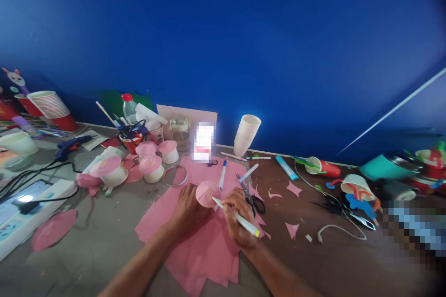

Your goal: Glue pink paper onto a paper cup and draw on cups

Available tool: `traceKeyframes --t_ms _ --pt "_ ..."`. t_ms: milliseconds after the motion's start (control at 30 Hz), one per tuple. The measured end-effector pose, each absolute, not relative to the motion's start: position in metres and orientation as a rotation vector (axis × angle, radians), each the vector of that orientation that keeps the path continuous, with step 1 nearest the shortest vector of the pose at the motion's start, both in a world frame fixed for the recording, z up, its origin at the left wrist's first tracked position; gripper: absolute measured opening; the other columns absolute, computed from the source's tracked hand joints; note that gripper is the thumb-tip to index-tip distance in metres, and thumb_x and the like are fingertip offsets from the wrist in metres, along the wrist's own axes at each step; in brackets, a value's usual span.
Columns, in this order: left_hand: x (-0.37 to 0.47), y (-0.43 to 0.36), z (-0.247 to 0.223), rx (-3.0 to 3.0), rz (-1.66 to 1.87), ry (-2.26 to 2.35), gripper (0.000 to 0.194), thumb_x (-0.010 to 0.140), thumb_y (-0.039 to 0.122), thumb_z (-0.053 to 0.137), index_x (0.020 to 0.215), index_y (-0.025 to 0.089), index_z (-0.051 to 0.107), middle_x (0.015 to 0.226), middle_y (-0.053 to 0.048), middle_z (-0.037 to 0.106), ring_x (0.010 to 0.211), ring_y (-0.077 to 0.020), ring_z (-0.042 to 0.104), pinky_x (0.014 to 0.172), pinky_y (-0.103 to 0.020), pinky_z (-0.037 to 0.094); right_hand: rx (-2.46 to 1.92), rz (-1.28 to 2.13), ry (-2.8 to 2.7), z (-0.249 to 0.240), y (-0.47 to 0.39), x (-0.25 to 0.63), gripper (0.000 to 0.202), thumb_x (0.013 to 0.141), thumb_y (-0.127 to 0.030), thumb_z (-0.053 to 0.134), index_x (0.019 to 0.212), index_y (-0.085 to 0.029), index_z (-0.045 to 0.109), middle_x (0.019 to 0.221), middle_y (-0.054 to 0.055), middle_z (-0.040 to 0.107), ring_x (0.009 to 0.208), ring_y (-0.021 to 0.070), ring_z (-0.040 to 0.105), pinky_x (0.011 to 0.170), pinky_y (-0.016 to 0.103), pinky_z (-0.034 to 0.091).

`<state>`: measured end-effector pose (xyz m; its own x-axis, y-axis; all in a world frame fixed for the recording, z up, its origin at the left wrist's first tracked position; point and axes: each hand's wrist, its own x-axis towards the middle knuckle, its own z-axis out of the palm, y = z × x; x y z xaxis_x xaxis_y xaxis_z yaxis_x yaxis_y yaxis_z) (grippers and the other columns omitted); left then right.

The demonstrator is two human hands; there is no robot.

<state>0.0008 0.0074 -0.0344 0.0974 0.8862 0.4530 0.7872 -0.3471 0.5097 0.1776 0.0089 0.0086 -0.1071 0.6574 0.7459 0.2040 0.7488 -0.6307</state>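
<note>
Pink offcut: a loose pink paper disc (52,234) lies flat at the left of the table (104,260), near a white box with black cables.
Finished pieces: small white cups capped with pink paper (151,167) stand in a cluster behind the work area, with a clear ring (175,175) just beside them.
Paper stack: overlapping pink sheets (205,250) spread under both forearms.
Left hand (190,209): fingers curled around a small cup, steadying the pink paper cone (207,193) on top of it; the cup itself is mostly hidden by the hand.
Right hand (239,222): pinching a white pen with a yellow-green end (237,217) in a writing grip, its tip touching the cone's lower edge.
Near the right hand: black-handled scissors (251,197) lie just beside the knuckles; a blue-capped pen (223,174) lies behind the cone.
Far right: pink scraps (294,189), a blue glue stick (286,168) and a stack of white cups (245,134) lie well apart from the work.
Risk, cone: it looks thin and hollow, so hard pen pressure could dent or slide it and skew the line.
Risk, grip: a tighter left-hand squeeze might crush the cup or crease the paper.
Risk, clutter: the right wrist sweeping outward could catch the scissors.
</note>
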Motion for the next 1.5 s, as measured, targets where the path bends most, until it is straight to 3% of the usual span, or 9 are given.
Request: traceKeyframes --t_ms 667,1000,1500 --pt "-0.0021 0.0086 -0.0370 2.284 1.058 1.701 0.019 0.081 0.033 0.067 0.092 0.021 0.057 0.090 -0.006 0.060 0.084 -0.0242 0.057 0.075 -0.039 0.050 -0.679 0.265 -1.781 0.0086 0.0062 0.1751 0.018 0.082 -0.007 0.052 0.083 -0.025 0.055 0.065 -0.005 0.061 0.059 0.0164 0.057 0.077 0.040 0.042" --pt "-0.0020 0.0091 -0.0389 2.210 1.067 1.710 0.023 0.077 0.031 0.069 0.095 0.020 0.059 0.093 -0.007 0.063 0.086 -0.0257 0.060 0.075 -0.040 0.050 -0.781 0.299 -1.692 0.0071 0.0088 0.1789 0.017 0.091 -0.012 0.048 0.082 -0.023 0.056 0.068 -0.003 0.058 0.063 0.0163 0.054 0.072 0.038 0.044" --pt "-0.0010 0.0079 -0.0362 2.255 1.063 1.704 0.020 0.082 0.033 0.066 0.095 0.020 0.059 0.092 -0.006 0.061 0.085 -0.0254 0.058 0.076 -0.040 0.050 -0.720 0.230 -1.781 0.0100 0.0049 0.1750 0.017 0.086 -0.008 0.049 0.081 -0.023 0.054 0.066 -0.006 0.058 0.060 0.0146 0.056 0.077 0.039 0.043"
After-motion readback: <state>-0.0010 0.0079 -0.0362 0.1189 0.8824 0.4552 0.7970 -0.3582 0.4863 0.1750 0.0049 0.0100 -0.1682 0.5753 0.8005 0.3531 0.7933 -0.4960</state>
